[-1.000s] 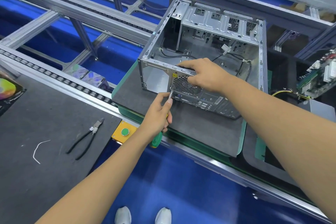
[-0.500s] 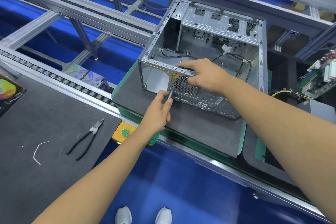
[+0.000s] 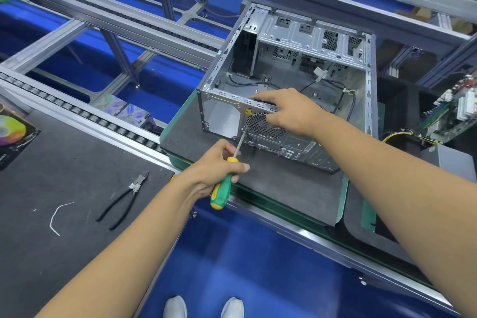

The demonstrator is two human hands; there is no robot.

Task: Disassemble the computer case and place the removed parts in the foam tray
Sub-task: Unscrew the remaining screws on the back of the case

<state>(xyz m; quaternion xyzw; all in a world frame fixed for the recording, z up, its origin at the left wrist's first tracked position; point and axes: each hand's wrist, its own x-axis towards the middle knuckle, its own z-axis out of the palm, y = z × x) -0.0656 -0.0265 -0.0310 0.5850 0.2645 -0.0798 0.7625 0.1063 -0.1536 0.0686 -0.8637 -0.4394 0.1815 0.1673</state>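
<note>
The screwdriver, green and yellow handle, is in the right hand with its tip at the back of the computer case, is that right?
Not quite. The head view shows the screwdriver gripped by the left hand, its tip at the back of the computer case. The right hand rests on the case's rear top edge.

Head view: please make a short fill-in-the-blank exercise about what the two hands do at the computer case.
1. The left hand grips a screwdriver with a green and ____ handle.
2. The screwdriver's tip meets the computer case beside the round ____ grille.
3. The right hand rests on the case's ____ edge.
4. The pliers lie on the dark mat, held by ____ hand.

Missing words: yellow; fan; top; neither
</note>
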